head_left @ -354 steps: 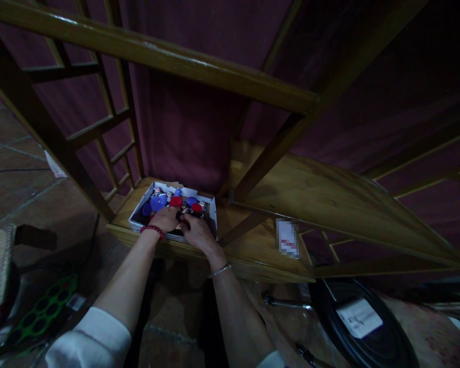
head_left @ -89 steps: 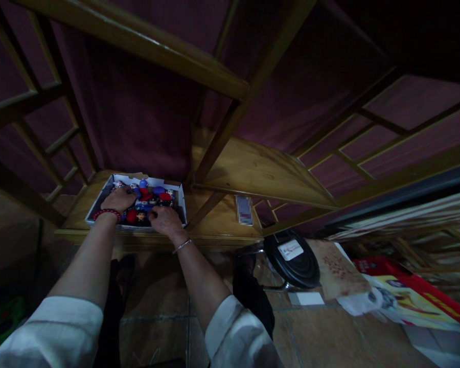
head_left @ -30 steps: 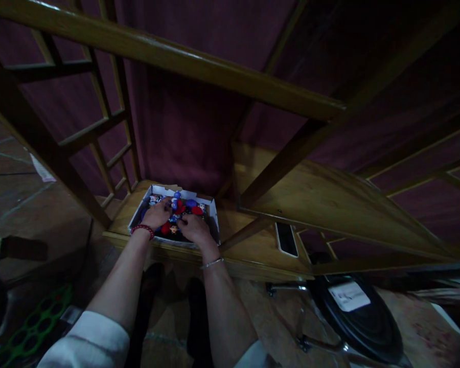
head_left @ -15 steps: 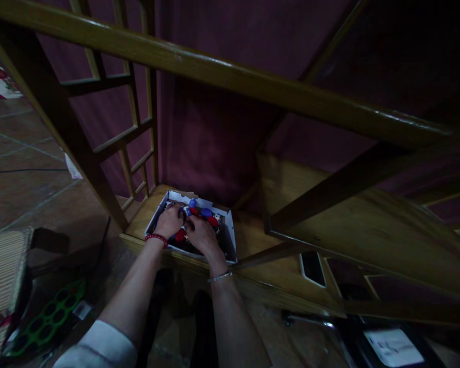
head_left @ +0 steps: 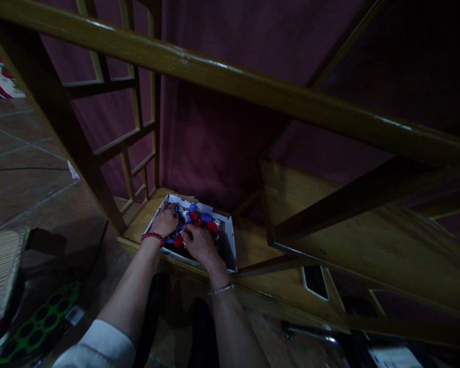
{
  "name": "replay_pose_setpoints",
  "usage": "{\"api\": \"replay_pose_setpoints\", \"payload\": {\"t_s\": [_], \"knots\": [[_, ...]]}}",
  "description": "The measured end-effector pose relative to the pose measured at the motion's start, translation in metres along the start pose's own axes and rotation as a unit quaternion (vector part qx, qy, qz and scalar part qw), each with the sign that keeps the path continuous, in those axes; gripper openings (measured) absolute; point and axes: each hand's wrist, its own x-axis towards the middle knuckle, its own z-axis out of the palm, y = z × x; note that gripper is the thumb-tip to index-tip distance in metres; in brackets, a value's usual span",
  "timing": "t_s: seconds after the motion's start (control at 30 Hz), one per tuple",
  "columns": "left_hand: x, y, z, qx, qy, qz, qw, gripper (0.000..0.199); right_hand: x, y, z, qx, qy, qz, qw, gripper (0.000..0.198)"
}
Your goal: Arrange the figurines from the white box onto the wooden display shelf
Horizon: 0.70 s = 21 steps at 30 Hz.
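Note:
A shallow white cardboard box (head_left: 232, 246) sits on the wooden shelf, filled with several small red, blue and white pieces whose kind is too small and dark to tell. Inside its left part is my left hand (head_left: 165, 221), palm down, fingers stretched over the pieces and somewhat apart; a red bead bracelet (head_left: 153, 236) circles that wrist. My right hand (head_left: 199, 243) reaches into the middle, fingers bent and drawn together at a red piece (head_left: 178, 240); its fingertips are partly hidden. A blue piece (head_left: 206, 217) and another red piece (head_left: 212, 226) lie just beyond it.
A wooden rail (head_left: 230, 74) crosses above the box, with a lattice panel (head_left: 118, 140) on the left. A phone-like dark object with a white edge (head_left: 315, 282) lies on the shelf at right. On the floor at left is a green tray with round holes (head_left: 38, 324).
My hands have moved apart: the left slightly leftward, the right slightly down, showing more pieces between them. The view has shifted a little.

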Motion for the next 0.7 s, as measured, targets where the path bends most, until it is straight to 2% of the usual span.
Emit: {"api": "replay_pose_setpoints", "payload": {"t_s": [0.27, 0.47, 0.57, 0.7], "knots": [[-0.001, 0.007, 0.003, 0.080, -0.016, 0.054, 0.995, 0.037, 0.001, 0.001, -0.002, -0.010, -0.017, 0.000, 1.000, 0.023], [0.001, 0.000, 0.010, 0.075, -0.049, 0.071, 0.993, 0.044, 0.001, -0.001, -0.002, -0.034, -0.027, 0.003, 0.999, 0.019], [0.000, -0.001, 0.009, 0.056, -0.079, 0.073, 0.993, 0.042, 0.001, -0.003, -0.002, -0.039, -0.033, 0.005, 0.999, 0.018], [-0.001, 0.000, 0.007, 0.032, -0.083, 0.070, 0.994, 0.039, 0.002, -0.001, -0.002, -0.027, -0.035, -0.001, 0.999, 0.019]]}}
